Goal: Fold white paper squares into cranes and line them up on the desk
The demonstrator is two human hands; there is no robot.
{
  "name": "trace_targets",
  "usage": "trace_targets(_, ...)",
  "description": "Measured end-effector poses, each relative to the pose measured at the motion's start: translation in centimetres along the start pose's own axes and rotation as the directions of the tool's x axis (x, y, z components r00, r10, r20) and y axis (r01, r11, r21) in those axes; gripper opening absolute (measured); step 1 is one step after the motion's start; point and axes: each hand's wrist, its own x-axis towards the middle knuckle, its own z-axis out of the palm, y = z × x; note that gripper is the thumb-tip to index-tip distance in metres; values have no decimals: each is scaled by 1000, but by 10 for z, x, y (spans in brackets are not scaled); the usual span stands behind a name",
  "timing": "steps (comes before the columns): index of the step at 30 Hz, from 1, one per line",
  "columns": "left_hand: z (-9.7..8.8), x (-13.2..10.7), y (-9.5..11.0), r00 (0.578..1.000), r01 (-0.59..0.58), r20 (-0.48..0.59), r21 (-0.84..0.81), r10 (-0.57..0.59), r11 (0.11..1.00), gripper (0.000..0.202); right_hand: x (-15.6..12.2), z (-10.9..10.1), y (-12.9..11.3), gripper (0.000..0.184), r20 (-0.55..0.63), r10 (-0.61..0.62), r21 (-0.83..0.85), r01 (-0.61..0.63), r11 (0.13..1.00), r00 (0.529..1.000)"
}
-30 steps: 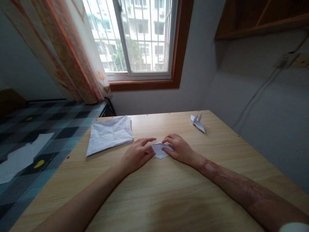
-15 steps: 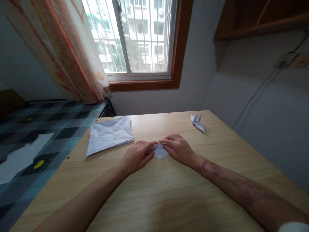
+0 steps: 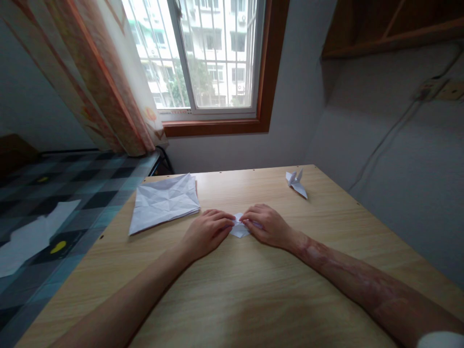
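Note:
A small folded piece of white paper lies on the wooden table, between my two hands. My left hand is closed on its left side, thumb and fingers pinching the edge. From the other side my right hand grips the paper, fingertips near its middle. Parts of the paper are hidden under the fingers. Beyond my left hand sits a stack of creased white paper sheets. Farther off at the right stands a folded paper crane.
Left of the table is a bed with a checked cover, where torn white paper lies. A window and a curtain are behind the table. A cable runs down the right wall under a wooden shelf.
The fingertips of both hands have drawn back slightly toward me and apart, and more of the folded paper's far part shows. The stack and the crane have stayed put.

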Motion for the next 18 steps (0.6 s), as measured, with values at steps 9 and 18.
trace_targets(9,-2,-1,2,999,-34,12,-18,34,999,22,-1,4,6,20,32,-42,-37,44,998,999)
trace_targets(18,-1,1,10,999,-38,6,-28,38,999,20,-2,-2,-7,11,50,-35,-68,38,997,998)
